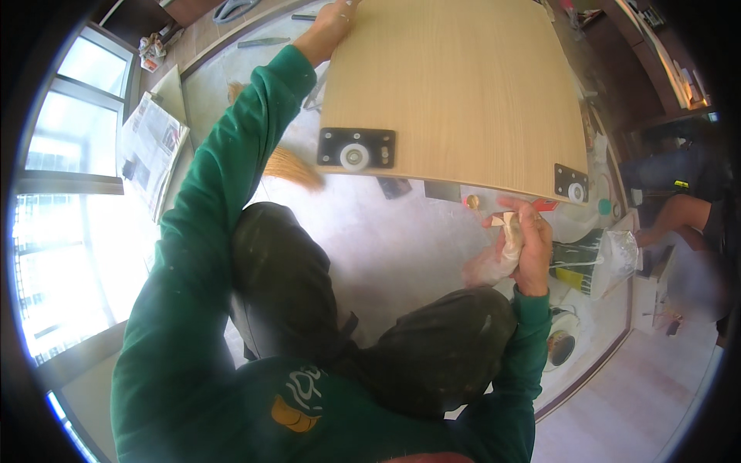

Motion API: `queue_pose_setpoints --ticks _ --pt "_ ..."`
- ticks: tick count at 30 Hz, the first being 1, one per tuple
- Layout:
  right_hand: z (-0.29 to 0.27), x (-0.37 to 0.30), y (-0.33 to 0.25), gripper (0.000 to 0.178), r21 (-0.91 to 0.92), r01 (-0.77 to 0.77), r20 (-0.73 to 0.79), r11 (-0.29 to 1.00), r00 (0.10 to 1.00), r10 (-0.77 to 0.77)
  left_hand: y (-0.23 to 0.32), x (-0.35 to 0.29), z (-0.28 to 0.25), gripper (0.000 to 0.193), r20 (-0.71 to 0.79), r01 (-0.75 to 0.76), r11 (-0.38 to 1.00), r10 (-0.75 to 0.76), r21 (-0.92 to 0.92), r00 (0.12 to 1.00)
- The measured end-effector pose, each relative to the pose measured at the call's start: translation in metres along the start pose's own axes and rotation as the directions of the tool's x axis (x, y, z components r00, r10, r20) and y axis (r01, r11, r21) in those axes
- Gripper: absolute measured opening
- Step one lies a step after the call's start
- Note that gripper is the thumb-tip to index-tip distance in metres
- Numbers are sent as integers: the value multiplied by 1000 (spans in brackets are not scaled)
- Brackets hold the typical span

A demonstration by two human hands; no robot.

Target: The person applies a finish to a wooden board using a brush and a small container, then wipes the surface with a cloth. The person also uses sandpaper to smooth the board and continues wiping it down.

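Observation:
A light wood-grain panel [455,85] fills the upper middle, its near edge towards me. Two black metal plates with white rollers are fixed at its near corners, one left [354,157] and one right [575,191]. My left hand [333,29], arm stretched out, grips the panel's far left edge; its fingers are partly cut off by the view. Just below the near right corner, my right hand [534,239] is closed round a crumpled, pale plastic wrapping [508,251] with a small cream-coloured piece at its top. What lies inside the wrapping is unclear.
A straw broom [292,168] sticks out by the panel's left side. Newspaper [154,147] lies near the bright window [77,131]. Beside my right hand are a green-and-clear plastic package [590,262] and a white round container [562,343]. Another person's leg [675,220] shows at the far right.

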State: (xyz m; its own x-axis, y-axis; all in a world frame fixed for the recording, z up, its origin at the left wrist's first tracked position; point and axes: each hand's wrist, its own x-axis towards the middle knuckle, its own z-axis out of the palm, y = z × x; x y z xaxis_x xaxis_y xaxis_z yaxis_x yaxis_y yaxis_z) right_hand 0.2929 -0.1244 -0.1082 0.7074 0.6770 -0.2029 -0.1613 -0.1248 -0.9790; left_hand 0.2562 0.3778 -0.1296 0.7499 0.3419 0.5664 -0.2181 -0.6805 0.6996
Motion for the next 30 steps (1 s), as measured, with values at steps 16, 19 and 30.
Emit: queue_pose_setpoints --ticks 16,19,30 --pt "92 44 -153 8 -695 613 600 376 782 -167 -18 -1 24 55 -127 -41 876 116 480 985" --pt "110 68 -142 7 -712 619 637 332 768 -66 -16 2 22 49 -98 -137 854 213 502 972" --pt "129 77 -130 7 -698 666 687 265 726 -16 7 2 32 47 -167 16 834 92 551 982"
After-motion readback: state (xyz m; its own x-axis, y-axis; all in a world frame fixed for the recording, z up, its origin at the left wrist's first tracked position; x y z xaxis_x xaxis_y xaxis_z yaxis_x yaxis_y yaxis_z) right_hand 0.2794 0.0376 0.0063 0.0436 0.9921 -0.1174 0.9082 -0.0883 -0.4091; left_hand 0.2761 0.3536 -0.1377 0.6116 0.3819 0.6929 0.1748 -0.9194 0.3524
